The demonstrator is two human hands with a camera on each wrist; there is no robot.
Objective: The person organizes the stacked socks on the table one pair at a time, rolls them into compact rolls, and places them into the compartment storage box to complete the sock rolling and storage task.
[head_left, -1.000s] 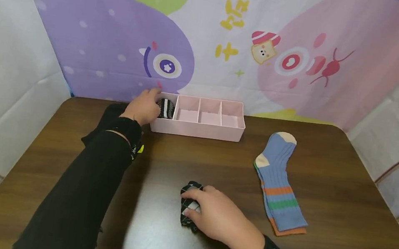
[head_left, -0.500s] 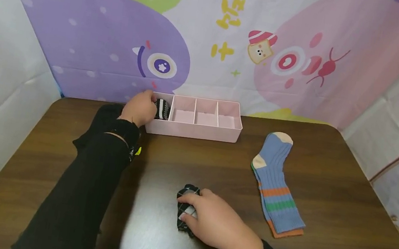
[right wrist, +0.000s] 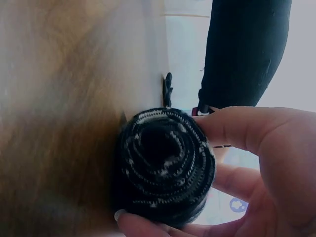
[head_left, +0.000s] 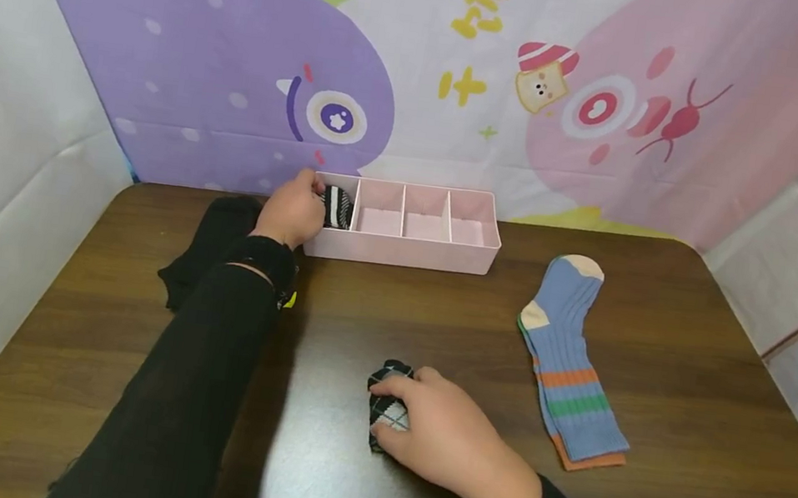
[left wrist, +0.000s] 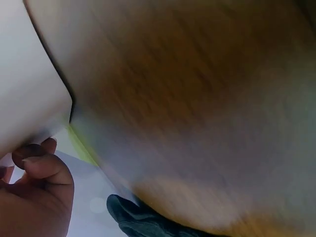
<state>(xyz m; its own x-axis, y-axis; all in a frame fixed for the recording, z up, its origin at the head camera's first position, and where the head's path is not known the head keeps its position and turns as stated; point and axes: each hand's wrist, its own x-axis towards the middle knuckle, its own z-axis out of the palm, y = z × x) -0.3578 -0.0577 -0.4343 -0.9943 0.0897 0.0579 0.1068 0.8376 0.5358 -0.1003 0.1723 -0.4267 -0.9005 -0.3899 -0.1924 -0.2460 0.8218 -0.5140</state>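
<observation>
In the head view my right hand (head_left: 453, 441) grips a rolled black-and-grey argyle sock (head_left: 390, 412) on the table, thumb and fingers around it. The right wrist view shows the spiral end of this rolled sock (right wrist: 165, 168) between thumb and fingers. My left hand (head_left: 292, 210) is at the left end of a pink divided box (head_left: 402, 252), its curled fingers holding the end wall. Beside those fingers, a rolled black-and-white striped sock (head_left: 338, 207) sits in the leftmost compartment. The left wrist view shows the left hand (left wrist: 42, 192) with bent fingers at the box's edge.
Blue socks (head_left: 573, 364) with orange and green stripes lie flat at the right of the table (head_left: 696, 406). Black socks (head_left: 205, 249) lie at the left, partly behind the left arm. A printed cloth (head_left: 443, 145) hangs just behind the box.
The head view has shifted slightly. Both hands, the box and the socks stay nearly where they were, the right hand still gripping the argyle sock.
</observation>
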